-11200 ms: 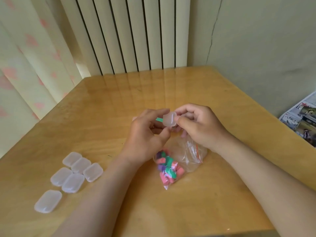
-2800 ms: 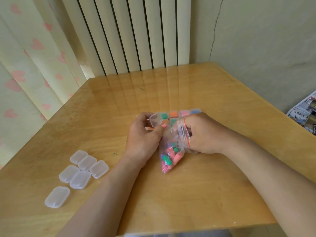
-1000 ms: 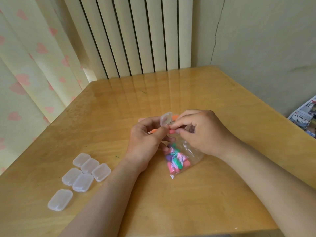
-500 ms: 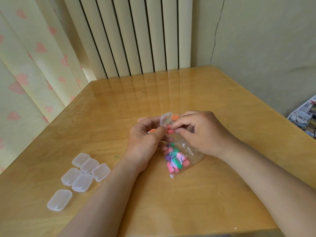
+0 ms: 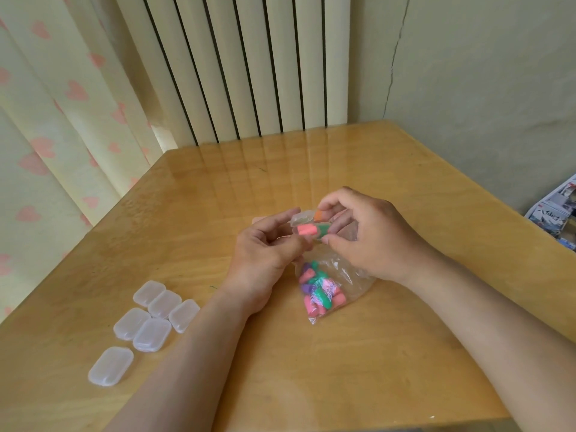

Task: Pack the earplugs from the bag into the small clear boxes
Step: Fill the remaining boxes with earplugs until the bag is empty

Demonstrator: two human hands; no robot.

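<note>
A: Nearest stuff?
B: Six closed boxes [image 5: 146, 319] front left on the table [image 5: 343, 363]. One sits alone nearest, five bunched just behind it.
A: Bag?
B: The bag [image 5: 352, 282] lies mid-table, partly under the right wrist. Loose earplugs [image 5: 314, 291], pink, green and purple, are heaped in its near end.
A: Hands?
B: Both are over the bag's far end. The left hand [image 5: 265, 251] has its grip curled round an open box [image 5: 300, 217], lid tipped up. The right hand [image 5: 371, 241] has its grip pinched on that box's right end, thumb below, forefinger above.
A: Inside?
B: A pink earplug [image 5: 307, 229] and a green earplug [image 5: 324, 227], end to end. There's an orange bit [image 5: 319, 215] just behind, can't tell if it's held.
A: Far?
B: A radiator [image 5: 249, 73], a heart curtain [image 5: 46, 120] on the left, and papers [image 5: 558, 213] at the right edge.
</note>
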